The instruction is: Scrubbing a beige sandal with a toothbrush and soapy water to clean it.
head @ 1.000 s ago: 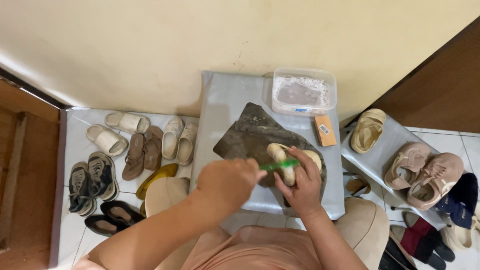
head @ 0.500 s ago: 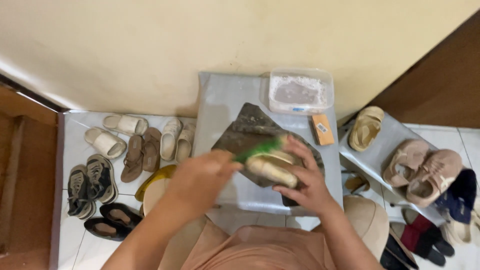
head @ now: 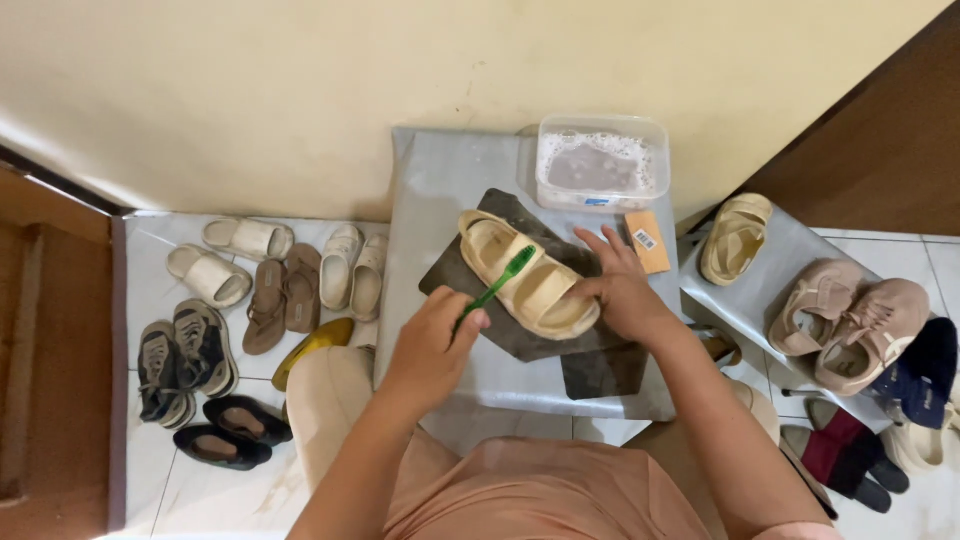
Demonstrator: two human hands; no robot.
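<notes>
Gripping a green toothbrush (head: 497,285) near the end of its handle, the left hand (head: 432,345) has its fingers clenched around it, and the bristle end rests on the strap of a cream sandal (head: 527,275). That sandal lies slantwise on a dark mat (head: 520,335), which is spread over a grey desk (head: 440,180) set against the pale wall. The right hand (head: 620,290) presses on the near end of the sandal with the thumb and palm, while its fingers are spread and released, reaching out over the mat toward a small orange box (head: 648,242) just beside them.

Behind the sandal, at the back of the desk, stands a clear plastic tub (head: 602,163) holding cloudy, foamy water. To the right, a lower grey stand (head: 790,260) carries a second cream sandal (head: 735,237) and a pair of beige shoes (head: 850,320); dark blue and dark red shoes lie on the floor below it. On the white tiled floor to the left sit white slippers (head: 225,255), brown flip-flops (head: 280,305), pale slip-ons (head: 352,265), grey trainers (head: 185,360), black flats (head: 230,430) and one yellow shoe (head: 315,345) partly hidden by the person's knee. Both forearms cross the front of the desk and cover its near edge
</notes>
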